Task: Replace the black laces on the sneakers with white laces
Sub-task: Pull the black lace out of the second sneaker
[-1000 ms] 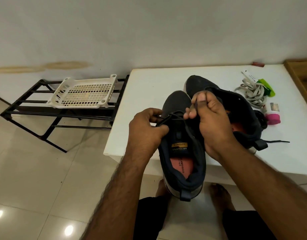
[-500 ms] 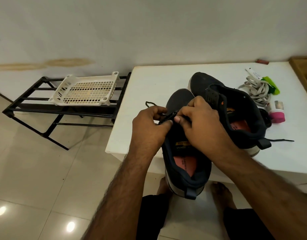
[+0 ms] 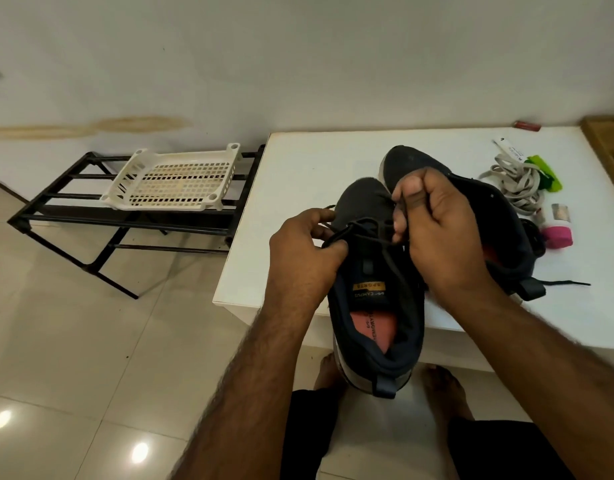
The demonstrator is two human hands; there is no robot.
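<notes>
Right hand (image 3: 440,220) pinches black lace (image 3: 385,237), drawing it up out of the eyelets; left hand (image 3: 303,252) grips near sneaker (image 3: 374,306) to steady it, heel overhanging white table (image 3: 298,168); white laces (image 3: 516,185) wait beside

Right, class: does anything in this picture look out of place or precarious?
Yes: the near sneaker juts heel-first past the white table edge, apparently steadied only by the left hand. Nothing looks spilled or damaged.

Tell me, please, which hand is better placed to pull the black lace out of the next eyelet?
Probably the right hand: it pinches the black lace raised above the near sneaker, while the left hand steadies the eyelet edge.
</notes>
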